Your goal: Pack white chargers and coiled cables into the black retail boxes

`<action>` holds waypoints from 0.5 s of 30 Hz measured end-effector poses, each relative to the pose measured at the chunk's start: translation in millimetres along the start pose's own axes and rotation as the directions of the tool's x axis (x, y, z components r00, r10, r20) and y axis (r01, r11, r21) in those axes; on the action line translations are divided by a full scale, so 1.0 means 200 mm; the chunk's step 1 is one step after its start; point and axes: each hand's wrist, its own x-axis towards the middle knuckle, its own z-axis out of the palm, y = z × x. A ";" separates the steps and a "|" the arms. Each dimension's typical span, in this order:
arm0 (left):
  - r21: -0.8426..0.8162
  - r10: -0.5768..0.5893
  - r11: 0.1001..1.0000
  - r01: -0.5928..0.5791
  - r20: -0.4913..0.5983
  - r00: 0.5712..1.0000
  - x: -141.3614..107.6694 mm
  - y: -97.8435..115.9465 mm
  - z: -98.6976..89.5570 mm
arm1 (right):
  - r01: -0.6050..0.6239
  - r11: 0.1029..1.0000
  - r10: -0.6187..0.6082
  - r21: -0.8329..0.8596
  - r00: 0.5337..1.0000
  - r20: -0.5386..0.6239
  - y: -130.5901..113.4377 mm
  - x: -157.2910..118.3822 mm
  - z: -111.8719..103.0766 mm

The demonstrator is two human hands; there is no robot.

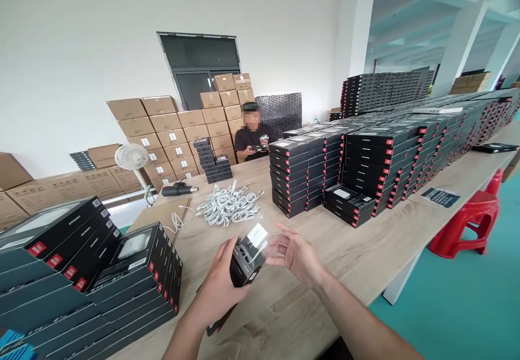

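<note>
My left hand point(221, 281) is wrapped round a small black box point(242, 267) and holds it tilted above the table. The box's top end is open, with a white card or flap point(257, 234) standing up from it and grey and white pieces showing inside. To the right of the box is my right hand point(296, 253), its fingers apart and slightly curled near the opening. The fingertips are a little blurred, and whether they touch the box I cannot tell. Just beyond lies a heap of coiled white cables point(227, 205) on the wooden table point(292, 306).
Black boxes point(138, 289) are stacked at the left, and long rows of black boxes point(365, 154) line the right. A heat gun point(179, 189), a fan point(132, 157) and small black boxes point(213, 168) are beyond the cables. A co-worker point(254, 132) sits opposite. A red stool point(467, 222) stands right.
</note>
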 end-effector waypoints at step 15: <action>-0.263 -0.105 0.964 -0.031 -0.487 0.867 -0.03 -0.05 0.23 | 0.131 0.744 0.138 -0.655 0.929 0.342 -0.20 0.26 0.27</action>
